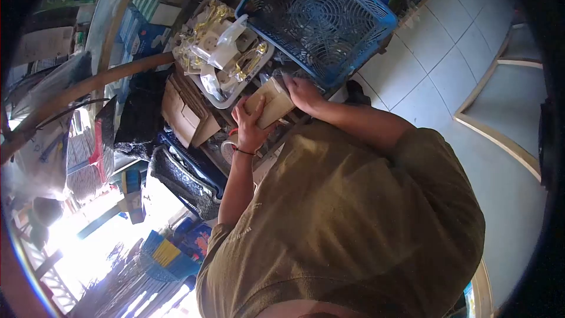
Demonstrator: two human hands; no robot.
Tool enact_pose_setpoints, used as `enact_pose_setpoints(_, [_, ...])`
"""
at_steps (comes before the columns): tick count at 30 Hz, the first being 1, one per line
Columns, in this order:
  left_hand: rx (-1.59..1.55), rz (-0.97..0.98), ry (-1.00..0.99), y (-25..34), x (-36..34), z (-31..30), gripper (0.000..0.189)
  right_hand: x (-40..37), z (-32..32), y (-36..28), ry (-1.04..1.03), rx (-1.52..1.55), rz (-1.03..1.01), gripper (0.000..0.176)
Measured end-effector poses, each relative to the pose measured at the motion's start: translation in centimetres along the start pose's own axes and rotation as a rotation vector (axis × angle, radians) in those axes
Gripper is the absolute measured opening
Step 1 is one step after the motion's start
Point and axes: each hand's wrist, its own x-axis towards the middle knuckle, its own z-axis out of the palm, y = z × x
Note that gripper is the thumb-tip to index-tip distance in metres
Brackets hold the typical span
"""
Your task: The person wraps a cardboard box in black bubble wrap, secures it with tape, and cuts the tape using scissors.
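Note:
My left hand [252, 126] is wrapped over the near left side of a small tan cardboard box [276, 105], fingers spread across its top. A dark band circles that wrist. At the box's other end is my right hand [302, 93], slightly blurred, with its fingers mostly hidden. Thin clear plastic shows beside it. Just beyond the box stands a white tray [223, 103] heaped with white plastic pieces and gold-coloured packets [219, 15].
A blue plastic basket [385, 20] lies beyond my right hand. Folded cardboard [183, 112] and a dark crate [182, 179] stand at the left. A wooden bar [88, 91] crosses the upper left. Pale floor tiles [438, 70] lie at the right, with a wood-edged frame [500, 147].

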Motion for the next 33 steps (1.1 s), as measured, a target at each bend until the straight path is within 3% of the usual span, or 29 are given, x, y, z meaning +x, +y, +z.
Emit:
enact_pose_setpoints(5, [0.026, 0.002, 0.038, 0.0, -0.2, 0.3, 0.076, -0.1, 0.1, 1.4, -0.013, -0.147, -0.104, 0.051])
enact_pose_setpoints(7, [0.031, -0.005, 0.038, 0.2, -0.2, 0.4, 0.076, -0.1, -0.6, 1.7, -0.134, -0.159, -0.152, 0.06])
enact_pose_setpoints(12, [-0.005, -0.015, 0.028, 0.4, 0.0, 0.4, 0.077, -0.9, -1.8, 0.0, -0.188, -0.054, -0.055, 0.054])
enact_pose_setpoints(16, [-0.028, -0.058, 0.064, 0.1, -0.3, 0.7, 0.077, -1.1, -2.0, 1.8, -0.245, -0.063, -0.207, 0.052])
enact_pose_setpoints(19, [-0.104, -0.046, 0.101, 0.1, -0.4, 0.6, 0.078, -1.5, -2.6, 0.9, -0.263, 0.074, -0.057, 0.054])
enact_pose_setpoints(22, [-0.109, -0.043, 0.101, 0.1, -0.4, 0.5, 0.078, -2.1, -2.7, -2.2, -0.118, -0.239, -0.029, 0.054])
enact_pose_setpoints(24, [-0.093, 0.034, 0.145, -0.3, -0.4, 0.7, 0.077, -1.9, -2.1, -1.3, -0.102, -0.297, -0.134, 0.054])
enact_pose_setpoints(27, [-0.126, -0.004, 0.149, -0.1, -0.5, 0.3, 0.075, -2.7, -1.9, -2.3, -0.073, -0.254, -0.18, 0.053])
enact_pose_setpoints(29, [-0.137, 0.029, 0.17, -0.5, -0.6, 0.6, 0.073, -3.1, -2.1, -3.5, -0.145, 0.008, 0.072, 0.052])
enact_pose_setpoints(32, [-0.134, 0.018, 0.151, -0.8, -0.9, 0.7, 0.073, -1.5, -2.4, -3.2, -0.146, -0.039, 0.134, 0.046])
enact_pose_setpoints(33, [-0.143, 0.011, 0.168, -0.7, -0.9, 0.6, 0.073, -1.3, -2.0, -3.1, -0.096, -0.022, 0.065, 0.041])
